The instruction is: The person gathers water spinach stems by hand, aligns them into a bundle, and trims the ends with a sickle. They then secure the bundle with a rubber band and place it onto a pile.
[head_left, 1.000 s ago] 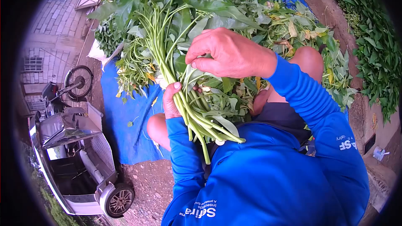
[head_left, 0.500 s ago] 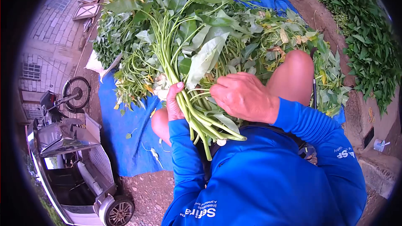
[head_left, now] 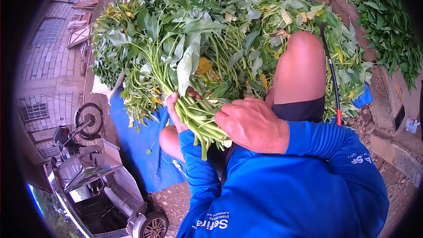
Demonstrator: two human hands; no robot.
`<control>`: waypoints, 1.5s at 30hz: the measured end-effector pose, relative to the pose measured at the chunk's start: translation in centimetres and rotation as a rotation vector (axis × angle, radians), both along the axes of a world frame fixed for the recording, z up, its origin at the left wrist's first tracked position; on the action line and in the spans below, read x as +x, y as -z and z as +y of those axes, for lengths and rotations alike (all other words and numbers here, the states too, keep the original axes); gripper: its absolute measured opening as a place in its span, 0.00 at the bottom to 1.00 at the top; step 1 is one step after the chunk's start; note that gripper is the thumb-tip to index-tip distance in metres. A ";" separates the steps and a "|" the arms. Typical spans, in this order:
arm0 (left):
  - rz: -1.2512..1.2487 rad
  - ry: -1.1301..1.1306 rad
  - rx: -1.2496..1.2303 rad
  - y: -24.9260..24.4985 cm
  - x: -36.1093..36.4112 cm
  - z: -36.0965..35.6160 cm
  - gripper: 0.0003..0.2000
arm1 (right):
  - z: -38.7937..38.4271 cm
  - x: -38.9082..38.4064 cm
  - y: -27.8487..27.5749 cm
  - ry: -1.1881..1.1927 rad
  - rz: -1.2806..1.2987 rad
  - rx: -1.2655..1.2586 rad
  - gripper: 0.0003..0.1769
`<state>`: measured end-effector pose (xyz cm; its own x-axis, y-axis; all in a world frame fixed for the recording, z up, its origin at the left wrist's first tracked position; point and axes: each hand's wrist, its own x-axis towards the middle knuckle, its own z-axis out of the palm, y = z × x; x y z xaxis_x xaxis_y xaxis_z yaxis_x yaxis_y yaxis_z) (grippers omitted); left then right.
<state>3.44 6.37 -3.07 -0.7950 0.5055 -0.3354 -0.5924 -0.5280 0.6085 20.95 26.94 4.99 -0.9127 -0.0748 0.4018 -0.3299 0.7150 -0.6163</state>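
My left hand [head_left: 175,108] is wrapped round a bunch of water spinach [head_left: 198,117]. Its thick green stems point toward my lap, and the leafy tops spread away over the pile. My right hand [head_left: 253,125] is closed at the right side of the same bunch, knuckles up, against the stems near their cut ends. Its fingertips are hidden beneath the hand. A large pale leaf [head_left: 188,64] stands up from the bunch just beyond my left hand. A broad heap of water spinach [head_left: 233,35], with some yellowed leaves, lies in front of me.
Blue tarp [head_left: 136,145] lies under the heap. A black curved tool with a red end [head_left: 334,83] rests beside my bent knee [head_left: 304,53]. More dark greens [head_left: 385,22] lie at the upper right. A motorcycle with sidecar [head_left: 101,189] stands at the left.
My right hand has moved down and closed in on the stem ends. The bunch is held lower and looks thicker at its cut ends. The view has shifted, showing the black tool more fully.
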 end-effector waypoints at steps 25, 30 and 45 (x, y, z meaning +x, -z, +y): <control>-0.190 0.228 0.121 -2.3 -0.1 -2.7 0.30 | 14.9 -14.4 4.4 0.190 -0.044 -0.059 0.13; -0.139 0.156 -0.149 -2.9 -2.1 -4.7 0.24 | 25.5 -13.5 2.5 0.338 -0.052 0.120 0.16; 1.664 0.252 -1.630 -18.6 -21.7 -6.7 0.29 | 28.5 16.5 13.2 0.765 -0.715 -0.209 0.20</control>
<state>-18.28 -0.32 15.49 -0.6969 0.6847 0.2132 0.7157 0.6832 0.1452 37.48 55.47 -8.26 -0.7167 0.6260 -0.3072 0.6487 0.4368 -0.6233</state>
